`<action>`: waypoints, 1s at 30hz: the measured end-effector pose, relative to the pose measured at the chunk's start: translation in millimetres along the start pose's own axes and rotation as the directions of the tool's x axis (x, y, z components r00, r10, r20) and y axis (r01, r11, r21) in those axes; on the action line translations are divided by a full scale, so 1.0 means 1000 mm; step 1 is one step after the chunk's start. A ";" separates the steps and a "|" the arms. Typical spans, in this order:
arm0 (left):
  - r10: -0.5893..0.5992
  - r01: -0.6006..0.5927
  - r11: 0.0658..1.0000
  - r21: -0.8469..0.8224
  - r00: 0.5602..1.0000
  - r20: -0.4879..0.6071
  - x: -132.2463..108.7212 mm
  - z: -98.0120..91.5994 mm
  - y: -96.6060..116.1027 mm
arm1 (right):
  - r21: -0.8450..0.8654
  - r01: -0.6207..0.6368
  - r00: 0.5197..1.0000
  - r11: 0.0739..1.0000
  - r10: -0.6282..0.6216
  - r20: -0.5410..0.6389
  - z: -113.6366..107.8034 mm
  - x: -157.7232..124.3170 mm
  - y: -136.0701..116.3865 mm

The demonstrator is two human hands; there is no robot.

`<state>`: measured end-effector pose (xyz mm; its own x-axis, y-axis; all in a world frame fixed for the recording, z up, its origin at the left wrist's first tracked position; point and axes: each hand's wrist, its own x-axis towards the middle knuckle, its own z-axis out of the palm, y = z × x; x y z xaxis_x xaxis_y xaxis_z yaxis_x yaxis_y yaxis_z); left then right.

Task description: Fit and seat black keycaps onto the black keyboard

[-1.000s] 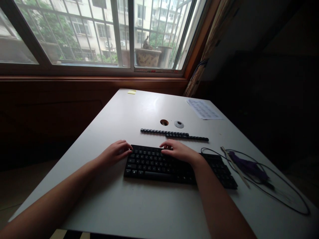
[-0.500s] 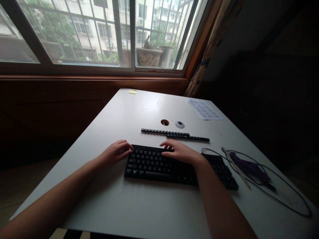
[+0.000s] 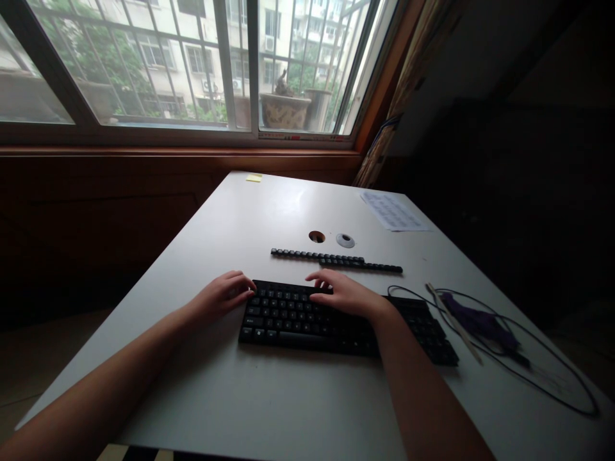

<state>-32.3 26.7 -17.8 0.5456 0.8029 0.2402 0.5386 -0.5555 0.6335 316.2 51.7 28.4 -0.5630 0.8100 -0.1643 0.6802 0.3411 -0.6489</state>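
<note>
A black keyboard (image 3: 298, 321) lies flat on the white table (image 3: 216, 390). At its upper left corner is my left hand (image 3: 229, 291), fingertips touching the edge and the fingers curved but apart. My right hand (image 3: 340, 293) rests over the upper middle of the keyboard, its thumb and fingers spread above the keys, with nothing seen between them. That hand and its forearm hide part of the right half. Behind the keyboard, loose black keycaps stand in rows (image 3: 317, 256).
Behind the keycaps are a round hole (image 3: 317, 237) and a grey ring-shaped cover (image 3: 345, 240). Printed paper (image 3: 394, 211) lies at the back right, a yellow note (image 3: 254, 178) at the back left. To the right are a cable (image 3: 552, 342), a purple cloth (image 3: 475, 319) and a thin stick (image 3: 454, 323).
The whole view has shifted very slightly. Both hands keep nearly the same pose and place on the keyboard.
</note>
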 end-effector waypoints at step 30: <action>-0.002 0.002 1.000 0.001 1.000 -0.003 0.000 0.000 0.000 | 0.019 0.008 1.000 1.000 -0.008 0.002 0.000 0.001 0.001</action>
<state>-32.6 27.0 -17.9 0.5427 0.8045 0.2413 0.5403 -0.5544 0.6330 316.1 52.7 27.4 -0.5691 0.8065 -0.1602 0.6666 0.3384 -0.6642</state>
